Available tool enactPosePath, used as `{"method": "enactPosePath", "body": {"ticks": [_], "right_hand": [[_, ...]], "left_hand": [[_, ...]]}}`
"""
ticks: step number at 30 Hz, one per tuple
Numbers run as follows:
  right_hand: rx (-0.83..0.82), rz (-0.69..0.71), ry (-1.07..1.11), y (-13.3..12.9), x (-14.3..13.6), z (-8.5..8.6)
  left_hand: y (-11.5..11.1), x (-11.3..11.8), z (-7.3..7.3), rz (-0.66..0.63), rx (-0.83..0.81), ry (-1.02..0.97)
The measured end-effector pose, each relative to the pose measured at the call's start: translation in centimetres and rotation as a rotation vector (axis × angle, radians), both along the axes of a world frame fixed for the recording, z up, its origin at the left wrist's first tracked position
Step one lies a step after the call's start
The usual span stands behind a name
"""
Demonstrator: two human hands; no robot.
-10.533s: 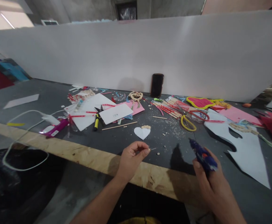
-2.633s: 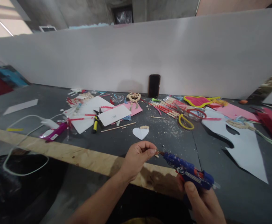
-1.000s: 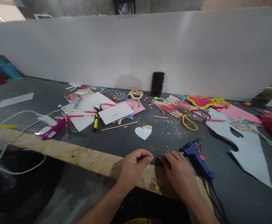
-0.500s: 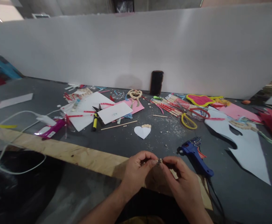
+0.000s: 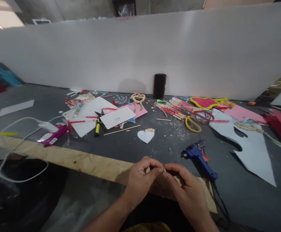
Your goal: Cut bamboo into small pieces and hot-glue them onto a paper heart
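Observation:
My left hand (image 5: 142,177) and my right hand (image 5: 187,187) meet at the fingertips over the table's near edge. Both pinch one small beige piece (image 5: 164,169), mostly covered by the fingers and too small to name. Just beyond them a white paper heart (image 5: 145,137) lies flat, with light beige bits (image 5: 150,130) along its upper right lobe. To the right of my right hand lies a blue hot glue gun (image 5: 199,158) on its side, its nozzle pointing left.
Scissors with red and yellow handles (image 5: 192,124), wrapped sticks (image 5: 171,110) and cut white paper (image 5: 248,145) lie to the right. Yellow-handled pliers (image 5: 97,126), a thin wooden stick (image 5: 122,130), a white card (image 5: 117,117) and a purple device (image 5: 54,135) are left. A phone (image 5: 159,85) leans on the white partition.
The fingertips have shifted slightly around the small piece, which shows less now. The whole view has turned a little; the things on the table stay put.

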State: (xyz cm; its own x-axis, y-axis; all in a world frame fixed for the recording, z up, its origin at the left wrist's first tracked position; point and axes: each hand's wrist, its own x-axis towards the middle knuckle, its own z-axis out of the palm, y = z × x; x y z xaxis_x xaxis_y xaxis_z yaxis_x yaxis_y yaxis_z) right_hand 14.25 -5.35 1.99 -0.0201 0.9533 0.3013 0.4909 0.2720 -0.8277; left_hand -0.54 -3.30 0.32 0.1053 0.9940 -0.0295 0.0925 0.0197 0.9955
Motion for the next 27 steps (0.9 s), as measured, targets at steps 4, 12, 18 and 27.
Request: {"method": "enactPosePath", "body": {"ticks": [4, 12, 18, 27], "right_hand": [[0.007, 0.028, 0.030, -0.19, 0.08, 0.11], [-0.025, 0.034, 0.076, -0.46, 0.42, -0.13], [-0.068, 0.020, 0.095, -0.62, 0.54, -0.30], [-0.137, 0.007, 0.139, -0.67, 0.48, 0.15]], "left_hand": [[-0.06, 0.02, -0.04, 0.001, 0.013, -0.009], [-0.22, -0.05, 0.31, -0.012, 0.023, 0.002], [-0.21, -0.05, 0.50, -0.029, 0.036, 0.007], [-0.36, -0.19, 0.31, -0.028, 0.057, 0.079]]}}
